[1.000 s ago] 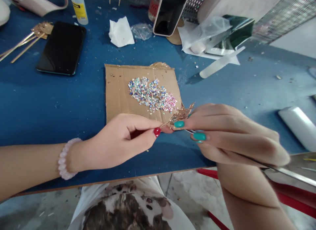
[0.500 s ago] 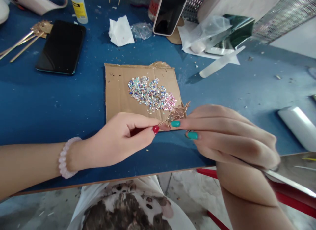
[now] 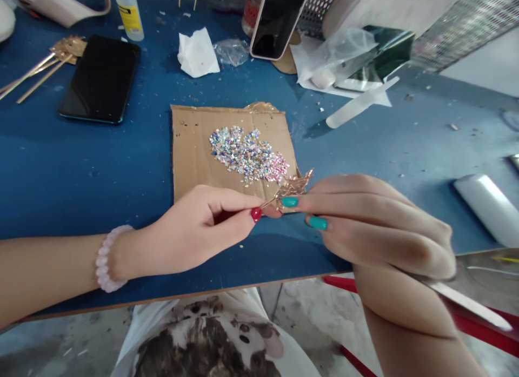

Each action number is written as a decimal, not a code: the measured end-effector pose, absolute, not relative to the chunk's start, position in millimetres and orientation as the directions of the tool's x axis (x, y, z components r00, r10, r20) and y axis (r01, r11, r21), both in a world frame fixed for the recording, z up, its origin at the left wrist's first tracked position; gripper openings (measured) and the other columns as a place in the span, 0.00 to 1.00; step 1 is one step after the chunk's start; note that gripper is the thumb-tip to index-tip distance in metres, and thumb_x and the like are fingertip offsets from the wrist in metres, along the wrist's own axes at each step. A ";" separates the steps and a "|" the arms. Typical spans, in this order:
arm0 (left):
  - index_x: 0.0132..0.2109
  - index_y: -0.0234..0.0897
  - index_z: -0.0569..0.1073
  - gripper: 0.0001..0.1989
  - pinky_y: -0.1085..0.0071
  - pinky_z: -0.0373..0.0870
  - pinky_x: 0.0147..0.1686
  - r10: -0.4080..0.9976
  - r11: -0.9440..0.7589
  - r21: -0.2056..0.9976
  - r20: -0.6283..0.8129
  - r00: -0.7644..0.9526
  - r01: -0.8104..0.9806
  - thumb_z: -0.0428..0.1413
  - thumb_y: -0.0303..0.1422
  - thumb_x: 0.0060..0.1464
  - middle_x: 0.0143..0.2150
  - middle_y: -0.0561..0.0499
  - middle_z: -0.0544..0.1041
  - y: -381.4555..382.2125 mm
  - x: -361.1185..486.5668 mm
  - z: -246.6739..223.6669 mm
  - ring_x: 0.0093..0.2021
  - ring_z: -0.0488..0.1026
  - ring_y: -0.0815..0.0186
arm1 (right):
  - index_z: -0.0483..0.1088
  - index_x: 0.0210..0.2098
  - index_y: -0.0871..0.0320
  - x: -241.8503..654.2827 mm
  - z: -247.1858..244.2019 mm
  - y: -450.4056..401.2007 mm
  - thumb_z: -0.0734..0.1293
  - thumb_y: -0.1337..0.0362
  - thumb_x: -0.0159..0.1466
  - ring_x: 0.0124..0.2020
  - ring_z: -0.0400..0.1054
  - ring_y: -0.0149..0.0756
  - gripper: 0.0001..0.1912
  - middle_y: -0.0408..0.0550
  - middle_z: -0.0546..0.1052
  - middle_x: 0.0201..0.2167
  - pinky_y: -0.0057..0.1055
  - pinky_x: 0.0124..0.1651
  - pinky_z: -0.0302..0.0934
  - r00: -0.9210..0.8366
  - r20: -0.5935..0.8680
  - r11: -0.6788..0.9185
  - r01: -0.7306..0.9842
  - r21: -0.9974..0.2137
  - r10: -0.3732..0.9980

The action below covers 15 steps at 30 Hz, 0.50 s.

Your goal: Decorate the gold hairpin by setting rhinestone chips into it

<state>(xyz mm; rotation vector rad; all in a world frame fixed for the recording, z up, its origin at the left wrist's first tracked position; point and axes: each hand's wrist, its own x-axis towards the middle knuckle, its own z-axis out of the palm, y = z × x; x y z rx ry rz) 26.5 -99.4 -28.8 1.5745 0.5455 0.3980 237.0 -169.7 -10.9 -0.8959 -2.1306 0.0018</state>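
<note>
My left hand (image 3: 203,228), with a pink bead bracelet at the wrist, is closed in a pinch on the thin stem of a gold wire hairpin (image 3: 295,187). The openwork head of the hairpin points right, over the lower right corner of a cardboard piece (image 3: 194,172). My right hand (image 3: 377,220) is closed, its fingertips at the hairpin's head and partly hiding it. A white flat stick (image 3: 470,307) is tucked in the right hand and sticks out behind it. A pile of shiny coloured chips (image 3: 243,153), pink at its right end, lies on the cardboard.
A black phone (image 3: 101,77), gold hairpins (image 3: 65,50) and a yellow-labelled bottle (image 3: 130,15) are at the back left. Further right are crumpled tissue (image 3: 198,52), an upright phone (image 3: 278,23), plastic bags (image 3: 340,53) and a white spatula (image 3: 360,102). A silver case (image 3: 486,207) lies far right.
Both hands keep nearly the same place and grip on the hairpin. The white stick behind the right hand has shifted slightly, and its rounded end now shows.
</note>
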 end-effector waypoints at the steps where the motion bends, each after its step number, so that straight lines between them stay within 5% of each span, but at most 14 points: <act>1: 0.41 0.41 0.79 0.13 0.80 0.58 0.23 0.565 -0.017 0.995 -0.075 0.822 0.103 0.49 0.30 0.58 0.25 0.56 0.66 -99.5 26.7 -28.8 0.26 0.59 0.74 | 0.67 0.27 0.58 237.2 -11.0 -167.9 0.61 0.71 0.66 0.43 0.74 0.39 0.11 0.54 0.79 0.40 0.40 0.41 0.73 -0.468 0.693 0.792 0.557 -0.251 0.549; 11: 0.39 0.39 0.78 0.12 0.80 0.54 0.20 0.566 -0.012 0.994 -0.082 0.820 0.107 0.49 0.30 0.58 0.23 0.57 0.59 -98.9 27.7 -28.0 0.24 0.55 0.74 | 0.70 0.33 0.65 258.7 -12.6 -141.9 0.66 0.74 0.61 0.43 0.74 0.37 0.01 0.55 0.78 0.41 0.33 0.41 0.72 -0.614 0.688 0.919 0.325 -0.225 0.386; 13: 0.37 0.38 0.78 0.12 0.80 0.54 0.20 0.564 -0.017 0.995 -0.073 0.822 0.101 0.48 0.30 0.58 0.23 0.57 0.59 -98.9 28.1 -27.7 0.24 0.55 0.74 | 0.70 0.35 0.63 258.5 -11.0 -145.3 0.67 0.74 0.60 0.44 0.73 0.36 0.03 0.55 0.78 0.43 0.34 0.43 0.71 -0.670 0.613 0.908 0.328 -0.260 0.418; 15: 0.34 0.37 0.76 0.12 0.80 0.54 0.20 0.564 -0.030 0.995 -0.058 0.824 0.090 0.48 0.29 0.58 0.23 0.58 0.59 -98.8 28.6 -27.7 0.24 0.54 0.74 | 0.69 0.35 0.62 254.5 -9.4 -151.0 0.66 0.76 0.62 0.45 0.72 0.36 0.04 0.55 0.78 0.42 0.38 0.44 0.70 -0.525 0.626 0.812 0.446 -0.375 0.577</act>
